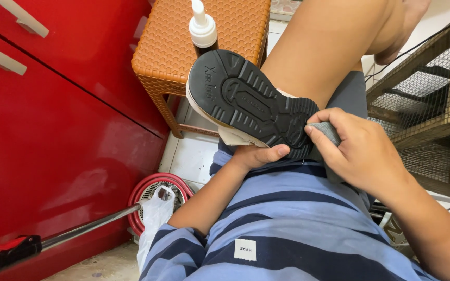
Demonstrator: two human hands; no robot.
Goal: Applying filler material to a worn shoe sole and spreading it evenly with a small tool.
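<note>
A shoe (pixel 246 101) with a black ridged sole is turned sole-up over my lap. My left hand (pixel 259 155) grips it from below, thumb lying along the heel edge. My right hand (pixel 358 151) pinches a small grey cloth (pixel 325 130) against the heel end of the sole. A dark bottle with a white nozzle cap (pixel 203 28) stands on an orange woven plastic stool (pixel 170 49) just beyond the shoe's toe. My bare knee (pixel 329 47) rises behind the shoe.
A red cabinet (pixel 53 130) fills the left side. On the tiled floor lie a red round mop bucket (pixel 157 192), a white plastic bag (pixel 154 218) and a metal mop handle (pixel 89 226). A wooden wire-mesh crate (pixel 428 104) stands at right.
</note>
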